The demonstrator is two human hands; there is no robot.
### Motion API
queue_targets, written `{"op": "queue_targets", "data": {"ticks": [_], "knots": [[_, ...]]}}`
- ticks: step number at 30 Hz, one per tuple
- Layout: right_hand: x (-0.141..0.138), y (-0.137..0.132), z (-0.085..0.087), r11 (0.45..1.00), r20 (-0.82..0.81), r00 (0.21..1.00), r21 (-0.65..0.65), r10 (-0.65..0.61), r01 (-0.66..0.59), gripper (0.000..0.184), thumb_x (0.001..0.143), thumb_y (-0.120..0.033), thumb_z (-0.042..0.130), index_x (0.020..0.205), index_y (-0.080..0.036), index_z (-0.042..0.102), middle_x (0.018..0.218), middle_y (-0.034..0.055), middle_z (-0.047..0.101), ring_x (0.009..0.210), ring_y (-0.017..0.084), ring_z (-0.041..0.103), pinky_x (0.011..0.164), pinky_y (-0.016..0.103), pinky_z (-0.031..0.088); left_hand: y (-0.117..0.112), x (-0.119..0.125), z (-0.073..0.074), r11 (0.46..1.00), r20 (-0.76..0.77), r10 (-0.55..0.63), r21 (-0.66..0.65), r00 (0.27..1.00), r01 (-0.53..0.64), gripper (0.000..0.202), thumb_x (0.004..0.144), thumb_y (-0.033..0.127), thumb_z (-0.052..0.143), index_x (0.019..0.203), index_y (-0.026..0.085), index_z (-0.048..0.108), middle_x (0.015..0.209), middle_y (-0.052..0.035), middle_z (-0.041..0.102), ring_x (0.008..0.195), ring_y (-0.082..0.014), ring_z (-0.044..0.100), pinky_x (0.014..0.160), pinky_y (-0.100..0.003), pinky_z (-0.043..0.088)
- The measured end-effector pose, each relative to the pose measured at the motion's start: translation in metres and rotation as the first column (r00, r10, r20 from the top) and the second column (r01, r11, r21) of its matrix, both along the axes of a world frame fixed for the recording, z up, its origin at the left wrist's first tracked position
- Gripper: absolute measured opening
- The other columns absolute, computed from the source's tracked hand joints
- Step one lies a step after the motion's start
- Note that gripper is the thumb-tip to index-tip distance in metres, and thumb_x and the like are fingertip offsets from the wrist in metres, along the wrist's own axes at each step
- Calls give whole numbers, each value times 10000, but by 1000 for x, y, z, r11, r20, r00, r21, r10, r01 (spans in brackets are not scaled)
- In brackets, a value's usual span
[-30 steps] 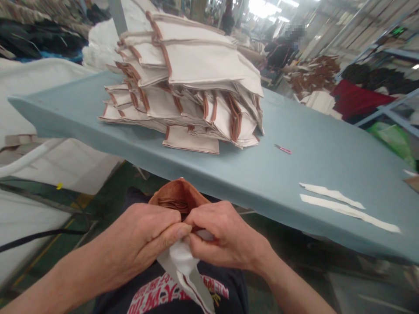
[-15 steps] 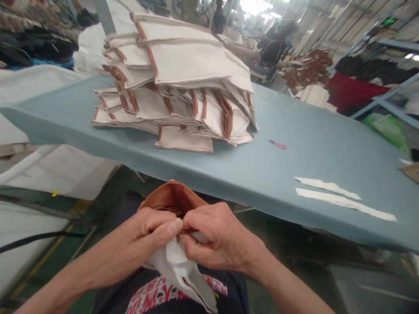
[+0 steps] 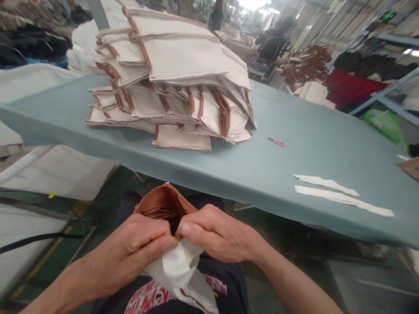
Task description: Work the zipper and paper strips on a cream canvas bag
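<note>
In my lap, just off the table's front edge, both hands pinch a white fabric piece (image 3: 181, 266). My left hand (image 3: 142, 244) is closed on its upper edge, thumb pressed against the fingers. Close beside it, my right hand (image 3: 214, 235) is closed on the same edge. The white piece hangs folded over my dark shirt, a thin dark line along its lower edge. Behind my fingers a brown cloth or leather piece (image 3: 157, 200) bulges up, with several folded layers inside. The fingers hide how it joins the white fabric.
On the blue-covered table (image 3: 310, 144) stands a tall pile of off-white fabric pieces with brown edging (image 3: 183, 56). Pink-handled thread snips (image 3: 277, 142) lie right of it, and two white strips (image 3: 343, 200) lie farther right. Another person (image 3: 271, 46) is in the background.
My right thumb has shifted onto the top of the white fabric, and more of it shows between my hands. The brown piece gapes wider, baring its layers.
</note>
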State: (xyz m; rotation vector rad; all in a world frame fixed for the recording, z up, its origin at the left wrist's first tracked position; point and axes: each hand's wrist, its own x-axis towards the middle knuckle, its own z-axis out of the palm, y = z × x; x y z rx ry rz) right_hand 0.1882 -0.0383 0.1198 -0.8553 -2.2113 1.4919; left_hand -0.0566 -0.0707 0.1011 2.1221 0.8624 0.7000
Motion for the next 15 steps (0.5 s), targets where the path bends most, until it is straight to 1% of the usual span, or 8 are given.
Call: {"op": "queue_targets", "data": {"ticks": [1,3,7,9,11,13,15], "knots": [[-1,1,-1,999,-34,999,-5,33,-33,420,1094,-314,515,697,-247,396,646,-51,399,592,129,380,587,286,318,1,-1,0,1000,9,-3,-11,1000,3,435,1131,200,484,706,227,397,622,94,391,527,-90,411,525,-239,286],[-3,1,-5,994,-80,992,51,101,-98,393,1094,-331,503,729,-253,380,669,-55,403,603,126,370,596,296,295,3,-2,-2,998,30,-11,-57,999,13,435,1118,210,493,698,226,377,618,93,365,522,-86,392,513,-222,285],[-6,-1,-11,962,-65,995,266,81,-61,321,1055,-247,497,746,-250,410,690,-43,521,629,123,454,630,306,312,4,-3,-4,983,76,-14,-184,997,28,468,1120,283,500,681,228,351,611,89,301,508,-87,328,487,-217,263],[-7,-2,-12,940,-77,994,337,78,-48,324,1056,-223,487,736,-247,442,685,-33,575,626,125,501,641,306,341,4,-3,-4,974,77,8,-224,997,9,481,1114,323,525,661,224,393,597,86,328,510,-91,339,491,-215,273],[-8,-3,-12,913,-70,995,406,78,-43,350,1084,-220,475,735,-244,493,699,-15,638,633,132,554,654,309,373,4,-4,-2,968,62,27,-250,998,-11,466,1097,329,543,652,220,463,584,79,392,515,-96,380,500,-211,296],[-8,-2,-11,874,-29,997,483,72,-50,375,1128,-229,469,764,-237,557,734,5,697,661,146,604,672,316,400,5,-5,0,962,46,9,-272,999,4,440,1083,312,534,654,220,498,582,73,431,523,-102,412,512,-211,318],[-8,-1,-11,835,11,998,546,65,-61,380,1177,-264,464,836,-227,625,782,21,743,703,161,647,687,319,421,5,-7,2,959,28,-28,-282,999,35,430,1083,302,509,661,225,482,593,71,444,539,-108,430,533,-213,342]]}}
